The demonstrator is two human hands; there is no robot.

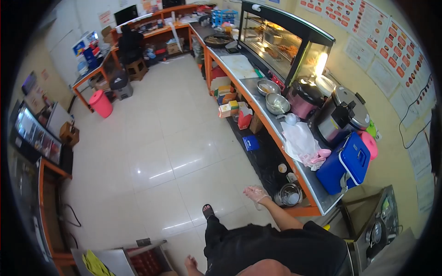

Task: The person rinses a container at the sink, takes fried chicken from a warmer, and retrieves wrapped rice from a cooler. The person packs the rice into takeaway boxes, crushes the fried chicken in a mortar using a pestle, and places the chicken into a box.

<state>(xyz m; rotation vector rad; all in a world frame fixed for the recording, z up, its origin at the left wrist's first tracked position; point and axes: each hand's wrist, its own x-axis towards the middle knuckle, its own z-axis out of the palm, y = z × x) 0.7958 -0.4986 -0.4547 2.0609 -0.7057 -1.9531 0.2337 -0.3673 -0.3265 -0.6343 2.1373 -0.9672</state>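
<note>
My right hand point(256, 195) wears a clear plastic glove and hangs beside the front edge of the long counter point(251, 89). Its fingers are loosely bent and I see nothing in them. Just to its right, on the low level under the counter, stands a round metal pot point(289, 195). My left hand point(191, 263) hangs low at the bottom of the view, bare and small, its fingers loosely apart with no object visible. Near it is a metal-topped stand with a yellow-green cloth point(97, 263).
On the counter are a lit food warmer point(271, 39), metal bowls point(277, 104), large cookers point(340, 115), white plastic point(298, 139) and a blue cooler box point(344, 163). A tiled floor point(156, 133) stretches ahead. A pink bin point(101, 103) and a seated person point(130, 45) are farther off.
</note>
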